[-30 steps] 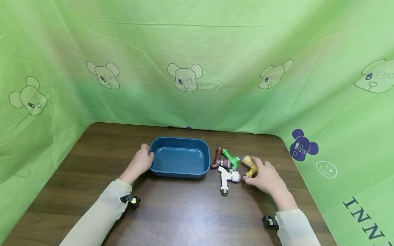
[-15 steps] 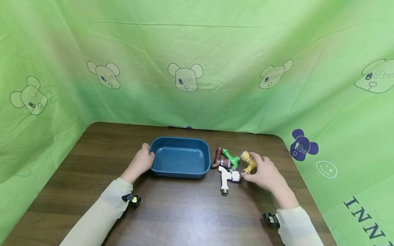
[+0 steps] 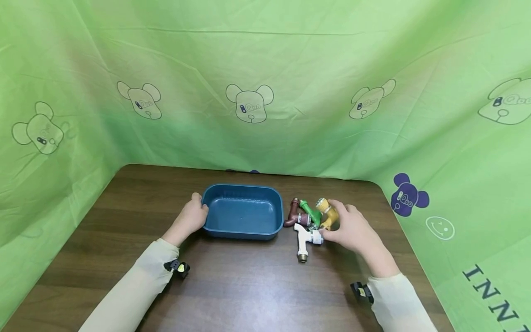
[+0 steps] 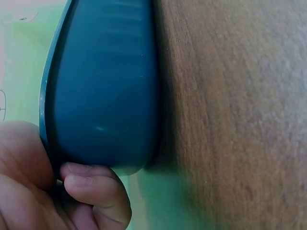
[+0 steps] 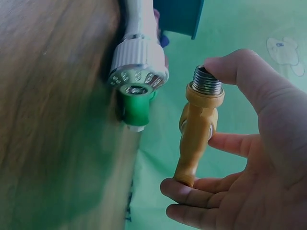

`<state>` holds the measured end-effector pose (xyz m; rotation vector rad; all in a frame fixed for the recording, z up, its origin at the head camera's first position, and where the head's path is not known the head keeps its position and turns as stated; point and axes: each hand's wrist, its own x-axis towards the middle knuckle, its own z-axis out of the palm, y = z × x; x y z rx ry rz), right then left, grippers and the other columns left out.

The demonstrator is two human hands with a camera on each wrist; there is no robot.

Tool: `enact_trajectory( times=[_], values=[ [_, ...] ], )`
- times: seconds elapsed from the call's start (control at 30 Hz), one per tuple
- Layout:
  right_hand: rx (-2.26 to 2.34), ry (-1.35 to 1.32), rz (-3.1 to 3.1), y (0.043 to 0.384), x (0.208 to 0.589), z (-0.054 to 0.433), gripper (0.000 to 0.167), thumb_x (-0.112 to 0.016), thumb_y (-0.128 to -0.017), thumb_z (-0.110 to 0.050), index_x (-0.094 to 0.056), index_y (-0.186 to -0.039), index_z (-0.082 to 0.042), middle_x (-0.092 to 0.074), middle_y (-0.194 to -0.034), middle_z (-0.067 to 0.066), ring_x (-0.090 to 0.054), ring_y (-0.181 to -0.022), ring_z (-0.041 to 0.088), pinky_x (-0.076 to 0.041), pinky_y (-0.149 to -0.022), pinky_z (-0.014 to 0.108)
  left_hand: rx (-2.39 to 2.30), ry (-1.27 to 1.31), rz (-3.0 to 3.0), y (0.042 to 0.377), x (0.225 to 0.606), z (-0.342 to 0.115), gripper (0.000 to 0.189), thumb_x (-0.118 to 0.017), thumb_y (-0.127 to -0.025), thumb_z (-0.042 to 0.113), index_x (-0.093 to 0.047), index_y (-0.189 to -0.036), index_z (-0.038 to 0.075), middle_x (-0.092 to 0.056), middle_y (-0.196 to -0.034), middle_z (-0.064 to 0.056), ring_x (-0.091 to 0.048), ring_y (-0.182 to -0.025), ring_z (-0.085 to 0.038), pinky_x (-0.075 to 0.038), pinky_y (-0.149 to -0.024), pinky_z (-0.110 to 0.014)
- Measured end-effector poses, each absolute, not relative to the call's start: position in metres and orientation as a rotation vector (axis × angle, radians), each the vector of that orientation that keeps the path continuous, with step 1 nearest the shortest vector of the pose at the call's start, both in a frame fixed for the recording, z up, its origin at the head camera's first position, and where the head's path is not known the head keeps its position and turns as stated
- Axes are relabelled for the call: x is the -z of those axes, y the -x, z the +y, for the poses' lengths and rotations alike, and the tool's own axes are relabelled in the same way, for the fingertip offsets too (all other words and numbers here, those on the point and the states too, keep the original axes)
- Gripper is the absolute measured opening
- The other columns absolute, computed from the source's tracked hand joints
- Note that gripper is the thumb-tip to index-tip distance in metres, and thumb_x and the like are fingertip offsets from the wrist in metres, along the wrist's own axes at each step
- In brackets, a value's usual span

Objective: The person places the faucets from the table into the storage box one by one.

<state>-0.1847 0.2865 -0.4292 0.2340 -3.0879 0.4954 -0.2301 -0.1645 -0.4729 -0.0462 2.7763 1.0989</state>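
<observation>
Tap (image 5: 193,139), mustard-yellow, pinched lengthwise in my right hand (image 3: 353,230), threaded end against the thumb; green tap (image 3: 314,217) just left of it, blue tray (image 3: 242,235) farther left, end gripped by my left hand (image 3: 191,216).

The tray (image 3: 242,217) sits on the table (image 3: 232,281) between the left hand (image 3: 191,217) and three taps (image 3: 302,237); right of these, the right hand (image 3: 353,229) holds a fourth tap (image 3: 330,216).

we see a yellow tap (image 5: 194,139) with threaded metal end, raised above the worktop (image 3: 240,286), and a blue tray (image 3: 240,235) resting upright there.
</observation>
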Motion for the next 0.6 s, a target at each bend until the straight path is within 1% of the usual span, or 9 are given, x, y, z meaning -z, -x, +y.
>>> enact_trajectory(
  times=[0.17,0.4,0.6],
  values=[
    [-0.508,-0.272,-3.081,0.187,0.424,0.278,0.095,-0.082,-0.076,-0.045,-0.038,-0.154,-0.014,-0.051,-0.130,0.034,-0.058,-0.111,0.046,-0.051,-0.086,0.064,-1.098,0.051,2.780,0.230,0.473,-0.165,0.037,-0.040,-0.108,0.019,-0.035,-0.134,-0.006,-0.062,-0.109,-0.027,-0.062,-0.089,-0.031,-0.052,-0.077,-0.045],
    [-0.506,-0.322,-3.094,0.191,0.415,0.265,0.094,-0.080,-0.077,-0.044,-0.037,-0.155,-0.013,-0.051,-0.130,0.033,-0.057,-0.112,0.044,-0.051,-0.086,0.063,-1.109,0.055,2.776,0.230,0.472,-0.164,0.033,-0.039,-0.108,0.019,-0.036,-0.130,-0.005,-0.061,-0.103,-0.024,-0.061,-0.086,-0.030,-0.050,-0.074,-0.042],
    [-0.508,-0.375,-3.077,0.195,0.412,0.254,0.092,-0.080,-0.078,-0.045,-0.039,-0.153,-0.013,-0.054,-0.125,0.029,-0.056,-0.106,0.039,-0.052,-0.081,0.055,-1.136,0.055,2.763,0.230,0.472,-0.164,0.030,-0.039,-0.109,0.019,-0.035,-0.128,-0.003,-0.059,-0.097,-0.022,-0.059,-0.084,-0.030,-0.049,-0.072,-0.041]
  ],
)
